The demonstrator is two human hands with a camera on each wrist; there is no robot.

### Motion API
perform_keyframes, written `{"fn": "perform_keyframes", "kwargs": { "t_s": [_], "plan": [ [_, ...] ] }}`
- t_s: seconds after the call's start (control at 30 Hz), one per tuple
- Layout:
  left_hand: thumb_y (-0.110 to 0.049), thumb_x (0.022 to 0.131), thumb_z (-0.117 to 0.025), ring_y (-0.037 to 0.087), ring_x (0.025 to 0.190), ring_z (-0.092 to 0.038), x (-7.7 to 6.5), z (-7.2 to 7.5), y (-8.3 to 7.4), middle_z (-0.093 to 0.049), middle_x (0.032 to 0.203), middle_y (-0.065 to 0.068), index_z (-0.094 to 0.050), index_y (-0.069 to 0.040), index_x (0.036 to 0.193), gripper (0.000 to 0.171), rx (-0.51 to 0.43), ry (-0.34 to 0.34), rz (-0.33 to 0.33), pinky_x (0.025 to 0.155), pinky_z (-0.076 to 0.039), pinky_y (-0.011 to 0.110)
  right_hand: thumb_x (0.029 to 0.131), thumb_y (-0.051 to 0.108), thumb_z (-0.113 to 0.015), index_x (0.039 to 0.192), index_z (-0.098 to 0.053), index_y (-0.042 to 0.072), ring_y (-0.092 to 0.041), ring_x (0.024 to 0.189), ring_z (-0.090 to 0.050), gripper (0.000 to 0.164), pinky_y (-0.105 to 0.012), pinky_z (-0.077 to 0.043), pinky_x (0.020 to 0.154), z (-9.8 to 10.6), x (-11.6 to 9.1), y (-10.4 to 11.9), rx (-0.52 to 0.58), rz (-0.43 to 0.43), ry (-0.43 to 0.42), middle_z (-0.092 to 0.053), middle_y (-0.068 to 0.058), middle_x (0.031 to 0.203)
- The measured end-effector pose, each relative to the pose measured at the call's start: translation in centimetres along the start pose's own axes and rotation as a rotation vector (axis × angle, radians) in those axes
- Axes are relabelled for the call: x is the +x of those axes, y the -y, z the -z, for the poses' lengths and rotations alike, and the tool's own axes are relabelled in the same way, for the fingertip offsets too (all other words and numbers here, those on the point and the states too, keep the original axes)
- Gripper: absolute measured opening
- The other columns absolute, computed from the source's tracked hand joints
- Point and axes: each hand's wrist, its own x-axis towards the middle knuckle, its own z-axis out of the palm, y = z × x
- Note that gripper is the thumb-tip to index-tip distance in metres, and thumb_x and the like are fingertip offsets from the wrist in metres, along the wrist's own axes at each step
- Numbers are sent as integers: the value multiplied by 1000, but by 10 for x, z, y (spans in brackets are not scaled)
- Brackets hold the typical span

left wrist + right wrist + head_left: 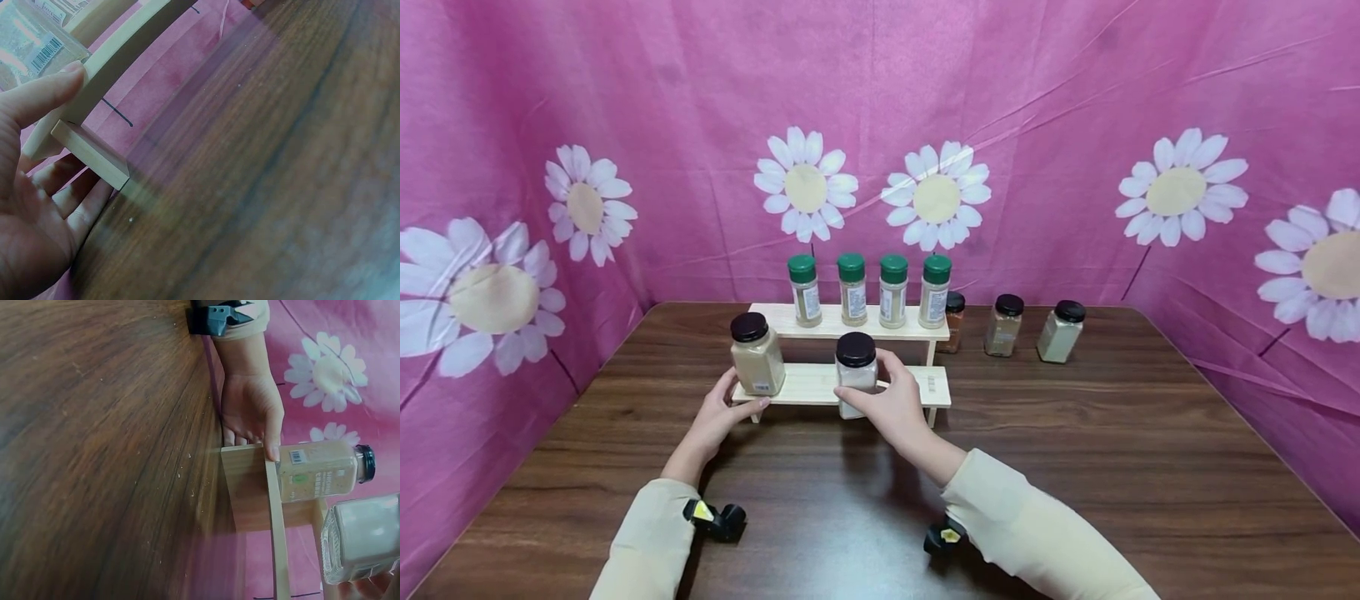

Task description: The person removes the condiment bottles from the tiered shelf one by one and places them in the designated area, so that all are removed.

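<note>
A two-tier wooden spice rack (816,381) stands on the table. My left hand (713,419) grips the left end of its lower tier. In the left wrist view the thumb (53,94) lies along the shelf edge and the other fingers reach behind the rack's leg (94,153). Beside that thumb, a black-lidded square jar of tan powder (757,358) stands on the lower tier. My right hand (895,404) holds a black-lidded clear jar of white contents (856,377), upright in front of the lower tier's middle. In the right wrist view this jar (365,534) appears apart from the shelf edge.
Several green-capped spice bottles (852,292) line the upper tier. Right of the rack, a jar with reddish contents (953,321), a brownish jar (1003,327) and a pale green jar (1061,333) stand on the wooden table (1112,467). A pink flowered cloth (1037,100) hangs behind.
</note>
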Motion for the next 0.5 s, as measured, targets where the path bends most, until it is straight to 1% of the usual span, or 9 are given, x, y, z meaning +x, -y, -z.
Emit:
{"fn": "perform_keyframes", "kwargs": {
  "t_s": [0.1, 0.27, 0.37, 0.5],
  "plan": [
    [-10, 74, -67, 26, 115, -28, 1, 0, 1, -34, 129, 18, -28, -4, 132, 70, 1, -1, -5, 93, -19, 41, 60, 7, -77, 104, -55, 0, -21, 86, -51, 50, -33, -44, 70, 6, -2, 1, 14, 12, -3, -57, -10, 91],
    [-11, 74, -67, 27, 119, -23, 1, 0, 1, -30, 132, 17, -28, -4, 132, 71, 7, 4, -7, 95, -16, 43, 59, 2, -76, 103, -55, 0, -19, 83, -52, 49, -33, -45, 70, 19, -5, 1, 31, 12, -14, -58, -10, 91],
    [-11, 74, -67, 27, 120, -21, 1, 0, 1, -29, 132, 17, -28, -4, 132, 71, 10, 7, -6, 96, -14, 43, 59, 2, -76, 103, -55, 1, -18, 82, -52, 49, -33, -44, 70, 27, -7, 0, 21, 11, -21, -58, -9, 90],
    [-11, 74, -67, 26, 119, -23, 1, 0, 1, -31, 131, 17, -28, -4, 132, 70, 7, 3, -2, 95, -15, 43, 60, 5, -77, 104, -56, 2, -18, 83, -51, 49, -35, -43, 71, 36, -7, -1, -9, 5, -30, -57, -9, 90]
  ]
}}
